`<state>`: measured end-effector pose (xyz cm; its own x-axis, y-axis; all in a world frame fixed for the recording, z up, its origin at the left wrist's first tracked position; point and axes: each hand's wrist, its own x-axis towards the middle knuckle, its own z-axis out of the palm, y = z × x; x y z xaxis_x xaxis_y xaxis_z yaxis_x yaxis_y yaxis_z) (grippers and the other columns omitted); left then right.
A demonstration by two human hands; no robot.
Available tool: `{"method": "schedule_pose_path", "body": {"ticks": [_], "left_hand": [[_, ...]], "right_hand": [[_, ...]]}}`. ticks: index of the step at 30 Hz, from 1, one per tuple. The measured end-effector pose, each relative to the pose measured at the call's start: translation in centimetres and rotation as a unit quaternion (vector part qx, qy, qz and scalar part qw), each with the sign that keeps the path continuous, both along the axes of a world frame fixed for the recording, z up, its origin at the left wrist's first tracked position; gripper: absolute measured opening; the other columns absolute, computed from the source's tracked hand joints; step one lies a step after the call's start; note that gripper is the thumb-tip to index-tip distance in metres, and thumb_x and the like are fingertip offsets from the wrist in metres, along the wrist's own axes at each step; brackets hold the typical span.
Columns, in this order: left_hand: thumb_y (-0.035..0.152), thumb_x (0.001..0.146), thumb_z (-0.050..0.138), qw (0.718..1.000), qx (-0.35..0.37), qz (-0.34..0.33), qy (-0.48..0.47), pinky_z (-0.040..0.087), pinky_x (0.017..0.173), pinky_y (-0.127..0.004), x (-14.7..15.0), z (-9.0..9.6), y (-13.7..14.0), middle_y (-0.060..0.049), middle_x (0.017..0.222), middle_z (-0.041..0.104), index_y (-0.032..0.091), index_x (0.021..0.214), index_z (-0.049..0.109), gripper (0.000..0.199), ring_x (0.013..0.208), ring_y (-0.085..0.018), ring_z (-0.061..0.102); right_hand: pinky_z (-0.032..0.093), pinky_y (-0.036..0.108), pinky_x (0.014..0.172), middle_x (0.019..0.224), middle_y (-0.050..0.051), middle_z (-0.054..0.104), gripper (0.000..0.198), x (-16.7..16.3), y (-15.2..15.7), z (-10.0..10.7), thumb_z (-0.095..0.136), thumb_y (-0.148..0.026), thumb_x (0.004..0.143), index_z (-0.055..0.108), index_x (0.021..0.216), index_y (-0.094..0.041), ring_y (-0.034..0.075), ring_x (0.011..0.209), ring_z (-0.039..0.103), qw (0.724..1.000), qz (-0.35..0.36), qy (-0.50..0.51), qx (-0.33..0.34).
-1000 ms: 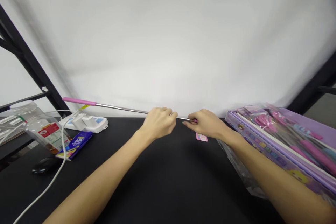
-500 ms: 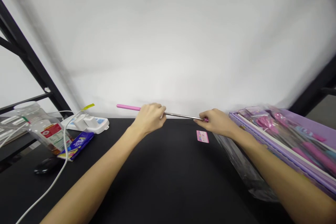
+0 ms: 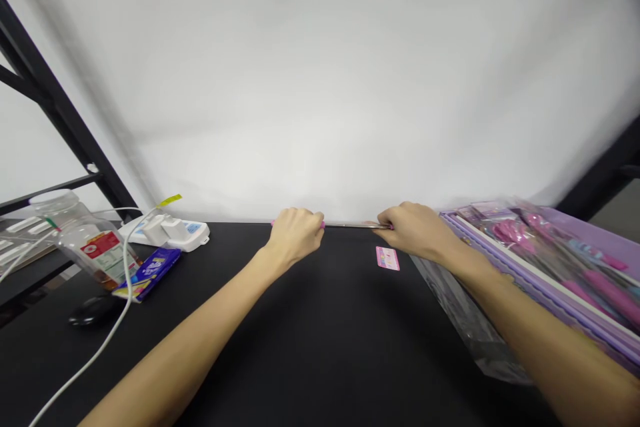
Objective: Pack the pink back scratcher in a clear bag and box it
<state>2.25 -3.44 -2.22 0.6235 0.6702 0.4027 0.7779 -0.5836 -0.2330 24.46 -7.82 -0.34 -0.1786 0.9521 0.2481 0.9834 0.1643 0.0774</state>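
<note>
Both hands are raised at the far edge of the black table. A thin metal rod with a pink handle (image 3: 350, 225) spans between them, roughly level. My left hand (image 3: 295, 237) is closed around the pink handle, a bit of which shows on either side of the fist. My right hand (image 3: 413, 230) pinches the rod's other end, where a little pink shows; the fingers hide its tip. Below the right hand a small pink-edged card (image 3: 387, 258) lies on the table.
At right stands a purple box (image 3: 575, 230) of bagged pink-handled items, with a clear plastic bag (image 3: 465, 320) beside it. At left are a power strip (image 3: 197, 235), a clear jar (image 3: 103, 250), a blue packet (image 3: 155, 271), a black mouse (image 3: 95, 310) and a white cable (image 3: 113, 333).
My left hand has shifted slightly right and down. The long pink length that stuck out to its left now barely shows. The rod is more level; my right hand stays almost in place.
</note>
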Motion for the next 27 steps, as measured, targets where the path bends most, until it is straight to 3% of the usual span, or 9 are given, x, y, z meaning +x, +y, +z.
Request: {"method": "schedule_pose_path", "body": {"ticks": [7, 11, 13, 14, 17, 19, 21, 23, 27], "left_hand": [[0.015, 0.088, 0.041, 0.998, 0.015, -0.052, 0.016, 0.035, 0.052, -0.03, 2.0, -0.4, -1.5, -0.009, 0.067, 0.065, 0.016, 0.08, 0.063, 0.023, 0.064, -0.025, 0.065], [0.023, 0.092, 0.041, 0.995, 0.039, -0.083, 0.024, 0.035, 0.053, -0.03, 1.2, 0.1, -0.6, -0.008, 0.074, 0.066, 0.016, 0.088, 0.063, 0.023, 0.069, -0.023, 0.066], [0.026, 0.091, 0.043, 0.997, 0.044, -0.056, 0.026, 0.035, 0.055, -0.03, -0.6, 0.7, 0.7, -0.008, 0.079, 0.069, 0.018, 0.091, 0.064, 0.023, 0.071, -0.023, 0.066], [0.028, 0.09, 0.045, 0.999, 0.044, -0.012, 0.019, 0.036, 0.056, -0.03, -1.7, 1.0, 1.4, -0.008, 0.08, 0.07, 0.019, 0.088, 0.065, 0.022, 0.072, -0.023, 0.066], [0.022, 0.086, 0.046, 0.997, 0.057, 0.057, -0.003, 0.034, 0.057, -0.031, -4.1, 1.7, 3.0, -0.01, 0.08, 0.07, 0.016, 0.08, 0.066, 0.021, 0.072, -0.026, 0.066], [0.021, 0.084, 0.048, 0.996, 0.066, 0.061, -0.005, 0.034, 0.058, -0.031, -4.2, 1.6, 2.9, -0.009, 0.079, 0.069, 0.016, 0.077, 0.064, 0.019, 0.076, -0.025, 0.066], [0.021, 0.083, 0.05, 0.995, 0.096, -0.007, 0.012, 0.035, 0.061, -0.031, -3.2, 1.4, 2.2, -0.007, 0.082, 0.068, 0.017, 0.081, 0.064, 0.014, 0.081, -0.024, 0.066], [0.025, 0.085, 0.05, 0.994, 0.103, -0.033, 0.002, 0.031, 0.057, -0.031, -2.3, 1.4, 1.6, -0.005, 0.081, 0.068, 0.019, 0.088, 0.063, 0.015, 0.077, -0.022, 0.065], [0.027, 0.088, 0.046, 0.993, 0.119, 0.023, -0.006, 0.026, 0.055, -0.031, -3.2, 2.6, 2.6, -0.006, 0.075, 0.068, 0.018, 0.08, 0.063, 0.021, 0.071, -0.021, 0.064]], "right_hand": [[0.019, 0.03, 0.051, 0.045, 0.002, 0.048, 0.041, -3.0, -0.3, -1.0, 0.052, -0.037, 0.085, 0.042, 0.05, -0.019, 0.012, 0.044, 0.038, 0.992, 0.059, 0.103, -0.036], [0.019, 0.03, 0.051, 0.044, 0.001, 0.047, 0.052, -1.9, 0.0, -1.0, 0.046, -0.053, 0.089, 0.044, 0.05, -0.019, 0.012, 0.043, 0.037, 0.99, 0.072, 0.116, -0.042], [0.019, 0.029, 0.051, 0.043, 0.0, 0.043, 0.06, -0.2, 0.3, -0.9, 0.039, -0.063, 0.089, 0.043, 0.049, -0.019, 0.012, 0.043, 0.035, 0.99, 0.074, 0.109, -0.05], [0.019, 0.029, 0.051, 0.043, 0.0, 0.04, 0.063, 0.8, 0.4, -0.8, 0.036, -0.067, 0.089, 0.041, 0.048, -0.019, 0.012, 0.043, 0.034, 0.991, 0.066, 0.103, -0.05], [0.02, 0.029, 0.051, 0.044, -0.001, 0.034, 0.066, 3.0, 0.7, -1.0, 0.033, -0.073, 0.086, 0.036, 0.047, -0.02, 0.012, 0.044, 0.031, 0.995, 0.024, 0.083, -0.052], [0.019, 0.028, 0.052, 0.045, -0.001, 0.033, 0.068, 3.4, 0.8, -1.2, 0.031, -0.077, 0.084, 0.037, 0.046, -0.021, 0.013, 0.045, 0.029, 0.995, 0.016, 0.08, -0.059], [0.019, 0.029, 0.052, 0.045, 0.0, 0.034, 0.069, 3.0, 0.9, -1.4, 0.028, -0.078, 0.084, 0.04, 0.045, -0.021, 0.013, 0.046, 0.03, 0.994, 0.029, 0.082, -0.063], [0.019, 0.029, 0.053, 0.046, 0.0, 0.036, 0.07, 2.8, 0.9, -1.5, 0.027, -0.077, 0.085, 0.042, 0.046, -0.02, 0.013, 0.046, 0.032, 0.993, 0.044, 0.085, -0.063], [0.019, 0.029, 0.053, 0.046, -0.001, 0.036, 0.069, 4.0, 0.9, -1.6, 0.028, -0.074, 0.087, 0.043, 0.048, -0.019, 0.012, 0.047, 0.033, 0.994, 0.024, 0.093, -0.056]]}}
